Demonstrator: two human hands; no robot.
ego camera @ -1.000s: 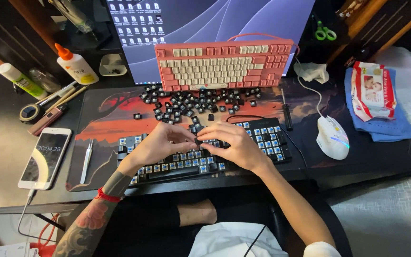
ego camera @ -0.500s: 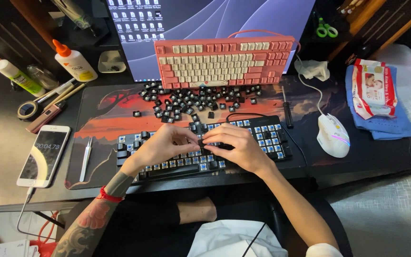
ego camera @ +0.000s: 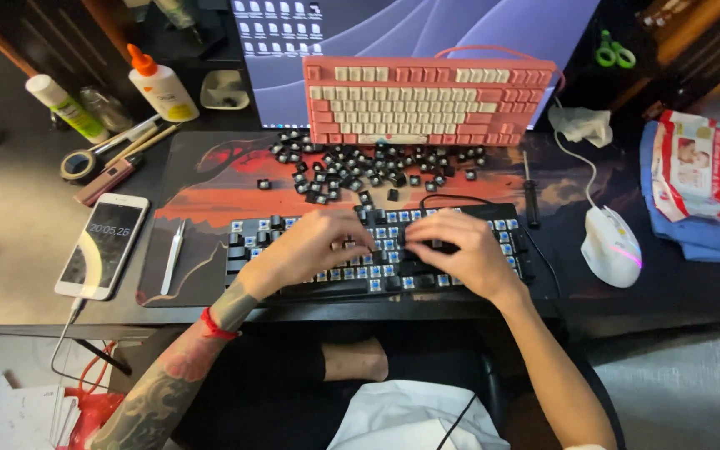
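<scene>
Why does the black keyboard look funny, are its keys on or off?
Mostly off: the black keyboard shows bare blue switches, and loose keycaps lie behind it.

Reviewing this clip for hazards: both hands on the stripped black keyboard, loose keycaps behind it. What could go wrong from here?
1. The pile of loose black keycaps lies unboxed on the desk mat right behind the black keyboard with exposed blue switches; a sweep of the left hand or right hand could scatter them.
2. The pink and cream keyboard leans on the monitor above that pile and may slide down.
3. The bare switches could be bent by sideways pressure.
</scene>
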